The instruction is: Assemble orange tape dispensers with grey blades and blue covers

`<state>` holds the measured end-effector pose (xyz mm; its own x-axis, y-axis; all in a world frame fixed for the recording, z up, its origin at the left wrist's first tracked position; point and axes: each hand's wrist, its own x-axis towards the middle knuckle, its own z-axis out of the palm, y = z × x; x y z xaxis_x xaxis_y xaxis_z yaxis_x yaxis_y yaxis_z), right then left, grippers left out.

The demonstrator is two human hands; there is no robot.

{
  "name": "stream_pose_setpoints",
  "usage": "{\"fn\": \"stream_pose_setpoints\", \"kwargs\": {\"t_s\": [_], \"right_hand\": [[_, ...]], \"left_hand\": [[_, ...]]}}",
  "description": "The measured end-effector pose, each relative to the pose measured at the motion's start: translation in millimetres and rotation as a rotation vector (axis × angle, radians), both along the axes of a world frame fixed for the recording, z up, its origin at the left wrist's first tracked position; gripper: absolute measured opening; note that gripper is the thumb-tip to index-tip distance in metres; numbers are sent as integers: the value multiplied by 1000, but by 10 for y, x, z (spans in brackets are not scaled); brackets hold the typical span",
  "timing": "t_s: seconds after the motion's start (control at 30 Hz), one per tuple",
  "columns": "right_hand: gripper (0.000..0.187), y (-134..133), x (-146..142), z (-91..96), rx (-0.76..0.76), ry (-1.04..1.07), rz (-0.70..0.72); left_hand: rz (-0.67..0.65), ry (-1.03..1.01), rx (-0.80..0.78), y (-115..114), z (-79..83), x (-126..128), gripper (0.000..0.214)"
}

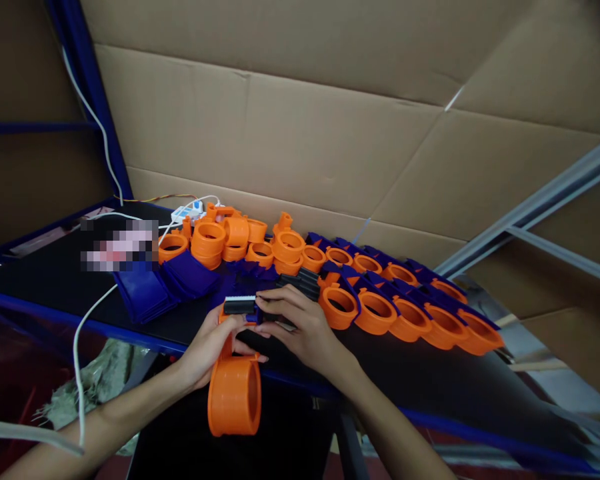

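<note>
At the near edge of the black worktop (pixel 430 380), head view, the only one we have.

Left hand (pixel 207 347): we see the fingers curled shut around the narrow stem of an orange plastic ring-shaped part (pixel 235 397), with the thumb laid across the front of it. The grip looks firm.

Right hand (pixel 307 333): half closed. The fingertips bend inward and pinch a small black plastic strip (pixel 240 305) with a pale toothed upper edge. The strip lies across the top of the stem, between the two hands. The left thumb tip sits just below it.

The held part: a wide hollow drum with its open end turned toward us and fine ribbing on the outer wall. It hangs in front of and below the blue table edge (pixel 105 327). Only the stem reaches up to worktop level. We cannot tell whether the black strip is seated in the stem or only resting against it.

Around the hands:
- Just behind the right hand is a short stack of black plastic pieces (pixel 305 280).
- To the right are two rows of orange rings fitted with purple plastic pieces (pixel 410 313), lined up close together and running toward the far right.
- Behind the hands is a loose heap of bare orange rings (pixel 225 240).
- To the left of that, flat purple plastic sheets (pixel 165 283) lie overlapped.
- A white power strip (pixel 187 212) sits at the back, against the brown cardboard wall (pixel 280 133).
- A white cable (pixel 77 353) trails over the table edge at the left.
</note>
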<state>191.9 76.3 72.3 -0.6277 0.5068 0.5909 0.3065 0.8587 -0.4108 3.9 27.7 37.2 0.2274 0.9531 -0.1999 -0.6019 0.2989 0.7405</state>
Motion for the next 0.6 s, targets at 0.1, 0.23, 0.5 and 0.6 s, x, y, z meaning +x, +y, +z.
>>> {"fn": "stream_pose_setpoints", "kwargs": {"t_s": [0.1,0.23,0.5,0.6], "right_hand": [[29,-7,-3,29,43,-30,-4],[28,-74,9,73,94,-83,-32],[24,-161,10,144,154,-204,-86],[25,-163,22,163,126,-231,-80]], "left_hand": [[-6,-15,17,-13,8,1,31],[15,-18,59,-34,52,17,24],[11,-41,27,-31,29,22,26],[14,-23,21,-14,-27,24,29]]}}
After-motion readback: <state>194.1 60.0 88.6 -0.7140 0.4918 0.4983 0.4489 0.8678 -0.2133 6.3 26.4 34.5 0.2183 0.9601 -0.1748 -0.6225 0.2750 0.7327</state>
